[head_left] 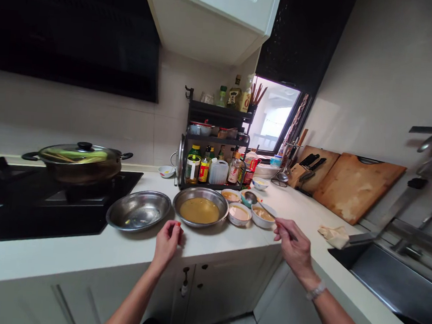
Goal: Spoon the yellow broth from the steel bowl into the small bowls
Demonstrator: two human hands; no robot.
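I'm watching the right hand (294,245) gripping a long-handled, silver-coloured metal ladle (251,198), fingers wrapped round its near end. Left hand (168,240) is hanging curled before a round stainless-steel basin (224,207); can't tell if it's holding anything. Ladle's long axis is slanting away leftward, right hand nearer, passing above a round white bowl (261,222). Black metal rack (218,139) is standing behind.

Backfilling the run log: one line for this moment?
right hand: holds ladle over small bowls | left hand: curled, near basin of yellow liquid | lidded pot: on stove
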